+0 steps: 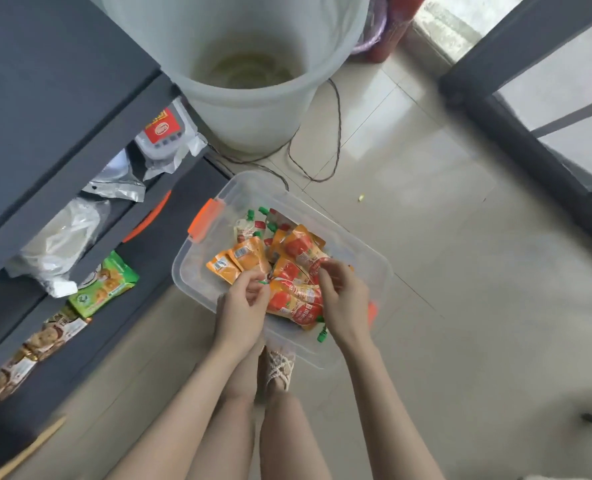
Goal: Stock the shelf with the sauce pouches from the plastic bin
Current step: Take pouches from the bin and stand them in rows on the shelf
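Scene: a person is bending over a clear plastic bin (191, 271) that is sitting on a pale tiled floor, just beside a dark grey shelf (45, 98) on their left.
Task's things: the sauce pouches (240, 261), orange and red with green caps, are all lying heaped inside the bin, mostly at its near end.
Shelf: it is holding a green biscuit packet (104, 285) and other snack packs, and it is well within reach of the left arm.
Step in hand: judging from the pose, the person is gathering a bunch of red pouches (296, 301) to lift out.
Left hand (242, 306): the fingers are curling narrowly, pinching the cap end of the bunch.
Right hand (344, 303): the fingers are curling over the top of the same bunch, pressing it towards the left hand.
Doing it well: squaring the pouches so the caps are pointing one way, supporting the bunch from beneath, and taking only as many as both hands can close around, since slick pouches are likely to slide apart.
Nearby: a large white bucket (253, 109) is standing beyond the bin.
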`<state>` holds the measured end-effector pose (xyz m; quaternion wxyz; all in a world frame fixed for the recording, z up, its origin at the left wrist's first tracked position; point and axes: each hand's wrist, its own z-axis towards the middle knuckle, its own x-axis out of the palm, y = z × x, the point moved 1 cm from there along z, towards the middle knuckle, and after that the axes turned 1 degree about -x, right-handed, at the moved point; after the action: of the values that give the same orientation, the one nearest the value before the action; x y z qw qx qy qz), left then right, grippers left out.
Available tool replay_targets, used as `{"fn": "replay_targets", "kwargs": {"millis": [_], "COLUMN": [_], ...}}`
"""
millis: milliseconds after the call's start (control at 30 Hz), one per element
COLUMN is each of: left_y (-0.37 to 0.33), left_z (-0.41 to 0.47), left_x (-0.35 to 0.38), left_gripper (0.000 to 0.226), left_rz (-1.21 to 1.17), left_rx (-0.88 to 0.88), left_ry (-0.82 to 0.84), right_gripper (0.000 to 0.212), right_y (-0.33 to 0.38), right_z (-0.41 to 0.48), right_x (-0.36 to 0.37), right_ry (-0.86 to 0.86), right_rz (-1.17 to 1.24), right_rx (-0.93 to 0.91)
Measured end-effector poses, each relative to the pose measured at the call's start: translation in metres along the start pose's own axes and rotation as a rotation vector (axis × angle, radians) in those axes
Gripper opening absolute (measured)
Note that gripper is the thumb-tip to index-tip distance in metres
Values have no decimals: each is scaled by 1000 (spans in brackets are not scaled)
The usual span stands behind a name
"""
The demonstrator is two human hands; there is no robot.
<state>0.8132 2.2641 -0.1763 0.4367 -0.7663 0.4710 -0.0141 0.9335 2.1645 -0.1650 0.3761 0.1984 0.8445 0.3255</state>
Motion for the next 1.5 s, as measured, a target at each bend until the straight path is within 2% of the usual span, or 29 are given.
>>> {"fn": "replay_targets", "kwargs": {"millis": [167, 267, 433, 533, 633, 767, 833, 967, 1100, 1200, 1300, 1400, 1500], "left_y": [43, 67, 104, 117, 128, 133, 129, 117, 111, 108, 111, 118, 119], "left_z": [77, 111, 142, 148, 153, 157, 155, 154, 167, 177, 173, 159, 145], "left_x": [41, 63, 89, 100, 107, 111, 117, 123, 108, 88, 73, 66, 62], "left_gripper": [14, 16, 51, 67, 77, 60, 53, 59, 50, 37, 26, 34, 30], "left_rz": [18, 26, 70, 58, 76, 24, -40, -167, -136, -83, -66, -160, -310], "left_rx": [-131, -209, -384, -389, -381, -347, -318, -274, -204, -173, -206, -304, -368], "left_ry": [28, -8, -201, -254, -287, -373, -324, -170, -49, -59, -252, -424, -515], "right_gripper": [18, 28, 53, 63, 64, 56, 51, 40, 20, 20, 37, 51, 60], "right_y": [-53, -86, -133, -151, -162, -163, -161, -161, -153, -145, -148, -158, -170], "right_z": [59, 87, 125, 138, 146, 149, 146, 142, 147, 143, 133, 119, 111], "right_x": [38, 57, 86, 97, 100, 104, 108, 111, 103, 104, 107, 106, 109], "right_ry": [55, 96, 126, 132, 106, 70, 42, 98, 187, 186, 35, -89, -103], "right_rz": [-65, -142, -271, -311, -365, -418, -446, -402, -212, -135, -82, 76, 243], "right_rx": [103, 151, 91, 106, 78, 43, 0, 5, -30, -44, 94, 390, 661]}}
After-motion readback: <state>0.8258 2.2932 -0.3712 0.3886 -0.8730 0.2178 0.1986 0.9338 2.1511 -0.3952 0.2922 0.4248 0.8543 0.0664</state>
